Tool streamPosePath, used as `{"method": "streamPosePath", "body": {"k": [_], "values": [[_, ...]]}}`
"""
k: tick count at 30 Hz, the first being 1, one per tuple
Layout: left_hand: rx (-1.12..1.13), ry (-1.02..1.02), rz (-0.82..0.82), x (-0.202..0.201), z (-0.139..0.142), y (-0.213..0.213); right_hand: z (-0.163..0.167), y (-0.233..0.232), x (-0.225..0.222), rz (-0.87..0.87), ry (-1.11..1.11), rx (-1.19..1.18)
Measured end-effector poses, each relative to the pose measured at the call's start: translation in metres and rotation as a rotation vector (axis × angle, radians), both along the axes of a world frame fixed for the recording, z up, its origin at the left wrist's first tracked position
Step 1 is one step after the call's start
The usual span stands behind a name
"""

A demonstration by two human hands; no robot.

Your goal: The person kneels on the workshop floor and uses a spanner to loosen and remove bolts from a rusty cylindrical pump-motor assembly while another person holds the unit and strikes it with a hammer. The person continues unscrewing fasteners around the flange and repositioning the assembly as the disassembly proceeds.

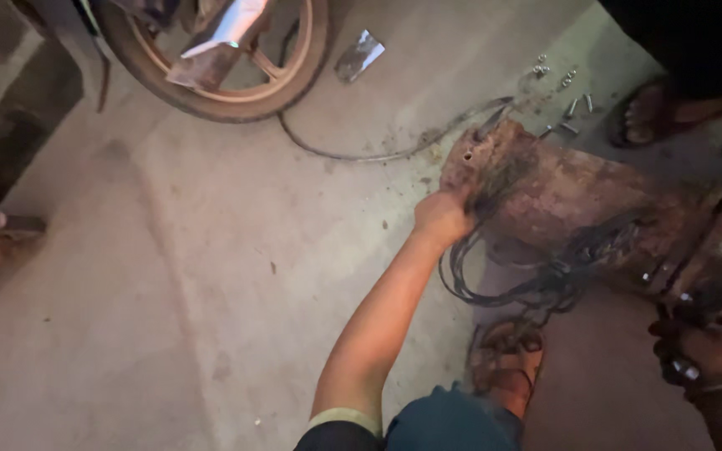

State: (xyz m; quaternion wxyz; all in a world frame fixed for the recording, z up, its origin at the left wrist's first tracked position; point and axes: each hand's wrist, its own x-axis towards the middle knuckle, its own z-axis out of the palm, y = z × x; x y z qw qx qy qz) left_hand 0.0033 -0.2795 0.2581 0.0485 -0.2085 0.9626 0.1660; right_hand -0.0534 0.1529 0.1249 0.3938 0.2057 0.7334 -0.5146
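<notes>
Evidently the work in hand is on the rusty part [595, 209], a long, grimy brown piece of bodywork lying flat on the concrete floor [211, 292]. The left hand [443, 219] reaches out to the part's far left end, its fingers curled tight over the edge there, along with some of the black wires [536, 284] that spill from under the part. The right hand [699, 351] sits at the part's near right end, by the slatted bracket. It is dark and partly cut off, with something shiny at the fingers, and I cannot tell whether it is pinching that or only resting there.

Judging by this, the step is steadying or lifting the part by both ends. A next move would call for a firm hold at both ends and care that the wires do not snag, since they loop down toward the sandalled foot [507, 367] just below the part.

Beyond the part's far end lie loose bolts [566, 92] and a thin cable [378, 150]. Further off to its upper left stand a wheel [211, 67] and a metal scrap [359, 55]. Another person's foot [653, 113] rests just above the part.
</notes>
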Motion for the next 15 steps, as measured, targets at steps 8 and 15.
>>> {"method": "streamPosePath", "body": {"k": [8,15], "values": [[-0.065,0.233,-0.097,-0.001,0.0,0.021,0.052,-0.024,0.005,-0.176,-0.092,-0.031],[0.071,-0.042,-0.42,0.026,0.077,0.14,0.057,-0.022,0.013,-0.341,-0.223,-0.047]]}}
